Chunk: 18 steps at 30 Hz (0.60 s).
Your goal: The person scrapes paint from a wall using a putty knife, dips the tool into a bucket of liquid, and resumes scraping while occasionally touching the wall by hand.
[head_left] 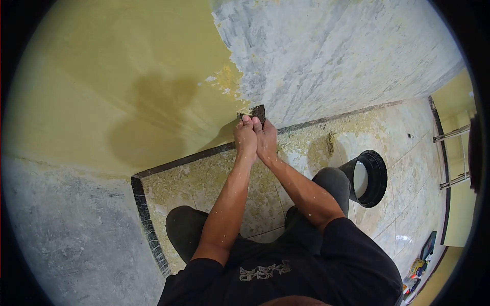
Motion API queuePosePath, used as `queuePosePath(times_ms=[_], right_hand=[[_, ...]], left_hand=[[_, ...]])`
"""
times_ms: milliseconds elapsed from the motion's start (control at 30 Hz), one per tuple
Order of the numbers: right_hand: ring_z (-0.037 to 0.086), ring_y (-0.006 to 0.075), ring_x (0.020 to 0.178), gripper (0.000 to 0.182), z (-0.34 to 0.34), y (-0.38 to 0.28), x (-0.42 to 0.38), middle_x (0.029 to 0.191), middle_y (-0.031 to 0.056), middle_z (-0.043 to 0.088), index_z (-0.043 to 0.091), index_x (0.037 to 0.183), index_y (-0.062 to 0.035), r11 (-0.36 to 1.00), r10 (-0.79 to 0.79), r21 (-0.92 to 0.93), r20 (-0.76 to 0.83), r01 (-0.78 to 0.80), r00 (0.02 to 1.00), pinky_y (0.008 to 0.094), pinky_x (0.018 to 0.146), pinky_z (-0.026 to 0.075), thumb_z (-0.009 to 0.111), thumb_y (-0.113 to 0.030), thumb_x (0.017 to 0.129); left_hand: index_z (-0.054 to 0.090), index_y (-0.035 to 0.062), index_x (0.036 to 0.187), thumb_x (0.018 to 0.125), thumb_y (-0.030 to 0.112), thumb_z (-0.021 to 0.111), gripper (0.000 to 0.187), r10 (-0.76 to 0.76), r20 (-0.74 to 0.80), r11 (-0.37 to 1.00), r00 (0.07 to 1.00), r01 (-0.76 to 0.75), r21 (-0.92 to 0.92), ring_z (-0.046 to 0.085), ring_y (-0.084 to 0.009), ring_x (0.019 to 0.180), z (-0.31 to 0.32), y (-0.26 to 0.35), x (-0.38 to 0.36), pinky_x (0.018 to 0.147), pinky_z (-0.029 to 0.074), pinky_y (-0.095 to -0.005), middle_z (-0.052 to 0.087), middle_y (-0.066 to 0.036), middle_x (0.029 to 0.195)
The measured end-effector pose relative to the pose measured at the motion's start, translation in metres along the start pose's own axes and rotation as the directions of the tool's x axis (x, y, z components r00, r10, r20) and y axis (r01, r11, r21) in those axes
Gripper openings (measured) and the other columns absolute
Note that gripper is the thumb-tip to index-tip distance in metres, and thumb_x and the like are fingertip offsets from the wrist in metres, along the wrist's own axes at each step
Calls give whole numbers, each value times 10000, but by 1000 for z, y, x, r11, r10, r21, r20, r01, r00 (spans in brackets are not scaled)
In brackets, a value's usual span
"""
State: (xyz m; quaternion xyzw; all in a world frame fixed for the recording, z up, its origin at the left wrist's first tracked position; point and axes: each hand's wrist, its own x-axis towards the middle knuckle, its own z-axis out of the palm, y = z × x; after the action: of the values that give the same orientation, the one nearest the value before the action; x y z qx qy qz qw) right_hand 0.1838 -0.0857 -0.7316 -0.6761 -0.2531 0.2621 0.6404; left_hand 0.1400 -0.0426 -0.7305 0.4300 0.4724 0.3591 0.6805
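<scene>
A dark, flat-bladed scraper [259, 111] meets the lower part of the wall, at the ragged border between yellow paint [153, 66] and the stripped grey-white surface [326, 56]. Both hands are closed together on it, thumbs side by side. My left hand [246, 138] is on the yellow side, and my right hand [267, 138] presses against it from the right. The handle is hidden inside the fingers. Small pale specks dot both forearms.
Paint flakes cover the tiled floor [214, 178] along the dark skirting [189, 159]. A black bucket [378, 178] with whitish liquid stands beside my right knee. Metal legs [454, 132] of some furniture show at the far right; colourful small items [416, 270] lie at lower right.
</scene>
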Motion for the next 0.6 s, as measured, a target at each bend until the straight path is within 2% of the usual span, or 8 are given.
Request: queuePosePath(times_ms=[67, 133, 267, 333, 367, 433, 567, 600], right_hand=[[522, 154, 691, 305, -1, 1, 0, 769, 108, 641, 620, 969, 26, 998, -11, -57, 17, 12, 1000, 328, 660, 462, 535, -267, 963], [519, 147, 692, 296, 6, 11, 2, 762, 98, 638, 618, 968, 26, 987, 67, 142, 19, -69, 998, 322, 657, 461, 539, -260, 962], [513, 134, 697, 302, 12, 6, -2, 765, 87, 634, 618, 949, 29, 957, 129, 261, 19, -130, 991, 313, 656, 458, 547, -264, 960], [504, 128, 692, 318, 2, -4, 0, 758, 74, 623, 618, 932, 32, 999, 28, -22, 17, -27, 999, 308, 647, 455, 549, -277, 961], [504, 128, 692, 318, 4, 2, 0, 758, 74, 623, 618, 932, 32, 999, 29, -26, 17, -29, 999, 308, 647, 455, 549, -277, 961], [501, 123, 683, 325, 14, 12, 2, 740, 83, 619, 617, 928, 33, 949, 131, 283, 44, -138, 990, 314, 627, 454, 549, -284, 961], [491, 120, 679, 327, 12, -6, -1, 740, 70, 619, 613, 927, 30, 994, 91, 63, -18, -90, 996, 313, 616, 450, 544, -287, 964], [483, 116, 679, 334, 11, -15, 2, 741, 58, 614, 610, 918, 27, 998, -32, 61, 1, 32, 999, 307, 614, 445, 542, -296, 965]], left_hand=[[589, -47, 1014, 1005, 247, 456, 323, 2, 11, 999, 1000, -1, -50, 574, -204, 832, 3, 7, -6, 741, 460, -348, 629, -122, 936], [595, -50, 975, 1000, 215, 459, 299, -8, -92, 1000, 996, 10, 17, 569, -195, 821, 6, 16, -13, 737, 458, -346, 625, -116, 913], [612, -70, 986, 1000, 266, 439, 378, 29, -77, 978, 997, -12, 207, 629, -277, 845, -1, 10, -4, 746, 470, -381, 657, -184, 928], [618, -63, 969, 997, 266, 435, 377, 50, -94, 997, 994, -45, 58, 633, -282, 837, 3, 5, -1, 747, 469, -387, 658, -191, 902], [618, -63, 969, 997, 266, 435, 377, 47, -94, 998, 994, -42, 55, 633, -282, 837, 3, 5, -2, 747, 469, -387, 658, -191, 902], [622, -59, 960, 998, 266, 428, 380, 59, -108, 986, 992, -41, 163, 635, -279, 822, 2, 12, -5, 744, 469, -391, 660, -188, 879], [599, -38, 934, 1003, 232, 454, 315, 4, -59, 987, 998, 6, 163, 550, -170, 786, 0, 36, -15, 723, 445, -332, 616, -87, 854], [599, -39, 932, 1005, 241, 453, 324, 74, -46, 991, 996, -68, 112, 549, -168, 787, 1, 40, -15, 727, 444, -329, 616, -83, 850]])
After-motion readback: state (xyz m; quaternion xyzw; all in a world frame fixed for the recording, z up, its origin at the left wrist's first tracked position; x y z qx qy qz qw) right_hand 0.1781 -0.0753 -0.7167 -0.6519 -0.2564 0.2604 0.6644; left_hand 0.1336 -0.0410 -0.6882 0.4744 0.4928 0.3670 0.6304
